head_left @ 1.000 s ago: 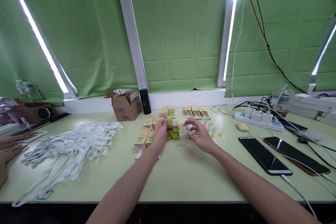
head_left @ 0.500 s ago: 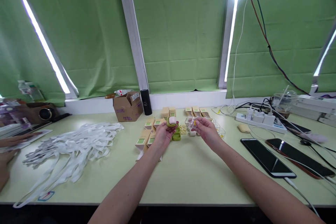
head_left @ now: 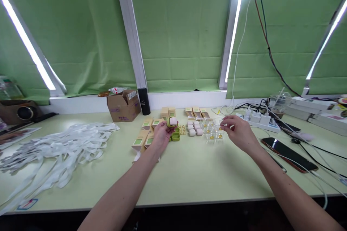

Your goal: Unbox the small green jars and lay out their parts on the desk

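My left hand (head_left: 160, 133) is closed round a small green case with a pale pink piece on top (head_left: 171, 121), held just above the table. My right hand (head_left: 238, 132) is off to the right, its fingers pinched on a clear plastic cup (head_left: 218, 122) above a cluster of similar clear cups with yellow bits (head_left: 210, 131). Between my hands lie several small pink pieces (head_left: 194, 129) and green case parts (head_left: 175, 136). Tan boxes with green labels (head_left: 141, 138) lie beside my left hand.
A heap of white straps (head_left: 54, 148) covers the table's left. An open cardboard box (head_left: 122, 105) and a black cylinder (head_left: 143, 101) stand by the window ledge. At the right are a power strip (head_left: 257, 120), cables and a dark phone (head_left: 288, 148).
My right hand has moved right from the green case to the clear cups, carrying a clear cup. The view has shifted rightward; the other person's hands at far left have dropped out of view.
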